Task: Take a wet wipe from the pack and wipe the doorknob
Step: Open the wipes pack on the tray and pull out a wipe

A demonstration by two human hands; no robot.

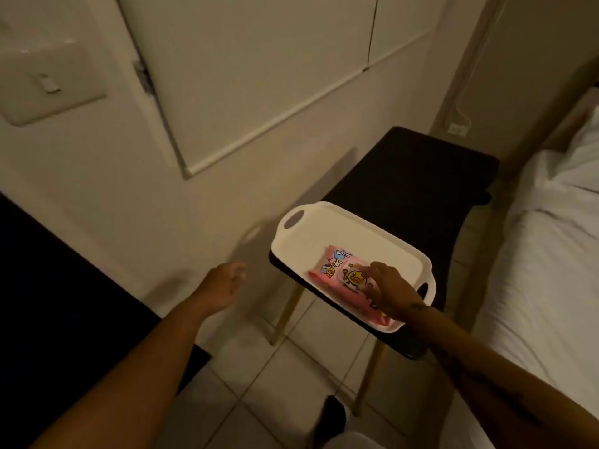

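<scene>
- The right hand [385,286] could lift the whole wet wipe pack [334,270] when it pulls, because nothing else holds the pack down.
- Its bent fingers touch the pack's white flap [351,277]. I cannot tell if they pinch it.
- The left hand [223,286] hangs in the air left of the tray [324,210], loose and holding nothing.
- The pack lies inside the tray.
- The black chair [405,176] is under the tray; a hard push might slide the tray off.
- No doorknob shows.

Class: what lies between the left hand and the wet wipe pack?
Head view: open air before the wall, then the white tray: its rim and a bare strip.
</scene>
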